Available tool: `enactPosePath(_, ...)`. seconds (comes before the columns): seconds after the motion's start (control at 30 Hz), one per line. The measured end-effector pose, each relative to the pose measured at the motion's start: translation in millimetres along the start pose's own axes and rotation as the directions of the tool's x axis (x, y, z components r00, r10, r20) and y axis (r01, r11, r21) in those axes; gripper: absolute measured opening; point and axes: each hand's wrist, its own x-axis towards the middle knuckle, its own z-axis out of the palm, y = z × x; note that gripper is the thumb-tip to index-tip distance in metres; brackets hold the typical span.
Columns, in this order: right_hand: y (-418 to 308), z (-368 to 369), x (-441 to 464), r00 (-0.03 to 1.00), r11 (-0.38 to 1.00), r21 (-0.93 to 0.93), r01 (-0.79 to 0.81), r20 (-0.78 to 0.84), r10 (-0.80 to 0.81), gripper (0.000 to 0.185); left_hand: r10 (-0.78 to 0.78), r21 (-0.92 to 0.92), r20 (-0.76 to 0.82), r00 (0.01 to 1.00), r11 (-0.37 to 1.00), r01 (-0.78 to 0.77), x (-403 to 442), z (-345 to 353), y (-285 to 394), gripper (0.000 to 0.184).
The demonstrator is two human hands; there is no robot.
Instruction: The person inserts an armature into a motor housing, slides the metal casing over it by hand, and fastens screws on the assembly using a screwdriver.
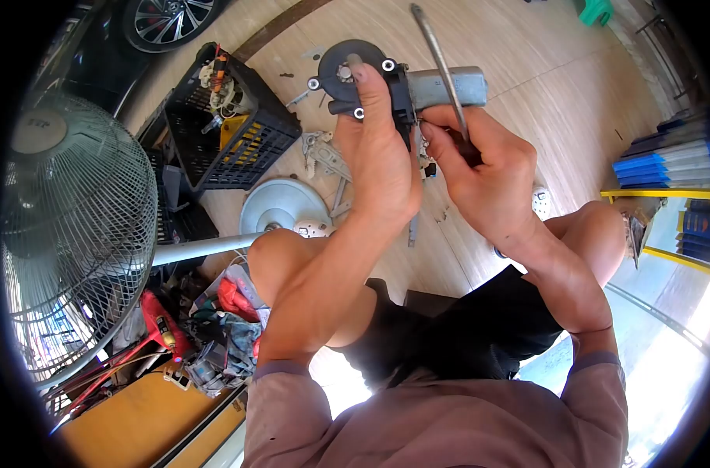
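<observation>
My left hand (pixel 380 160) is closed around an electric gear motor, holding it up in front of me with the thumb pressed on its round black gear housing (pixel 355 58). The motor's silver cylinder (pixel 440 87) points to the right. In my right hand (pixel 491 168) is a screwdriver (pixel 442 66), its long metal shaft slanting up and away past the cylinder. Most of its handle is hidden in the palm. Thumb and index finger of that hand pinch close to the underside of the motor, where a small part is too covered to make out.
A black plastic crate (pixel 249 140) holds assorted parts. Metal brackets (pixel 327 156) lie on the tiled floor. The standing fan (pixel 82 210) has its round base (pixel 281 207) near my knee. Tools and rags (pixel 234 335) are piled at left; a yellow rack (pixel 659 193) stands at right.
</observation>
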Motion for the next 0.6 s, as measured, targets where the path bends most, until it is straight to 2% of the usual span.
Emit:
enactPosePath(0.17, 9, 5, -3, 0.998, 0.984, 0.171, -0.056, -0.030, 0.062, 0.015, 0.007, 0.020, 0.029, 1.000, 1.000, -0.007, -2, 2, 3, 0.040)
enactPosePath(0.27, 8, 5, -5, 0.988, 0.951, 0.274, -0.143, -0.014, 0.153, 0.015, 0.000, 0.020, 0.015, 1.000, 1.000, -0.001, -3, 4, 3, 0.040)
enactPosePath(0.37, 3, 2, -4, 0.968, 0.922, 0.298, -0.246, 0.033, 0.248, 0.015, -0.004, 0.021, 0.007, 1.000, 1.000, 0.004, -2, 2, 1, 0.041)
enactPosePath(0.47, 8, 3, -6, 0.968, 0.932, 0.262, -0.249, 0.052, 0.244, 0.016, -0.018, 0.039, 0.006, 1.000, 0.999, 0.018, -1, -3, -1, 0.042)
enactPosePath(0.6, 12, 6, -7, 0.986, 0.969, 0.185, -0.165, 0.008, 0.166, 0.016, -0.012, 0.051, -0.009, 1.000, 0.999, 0.013, -2, -2, -1, 0.043)
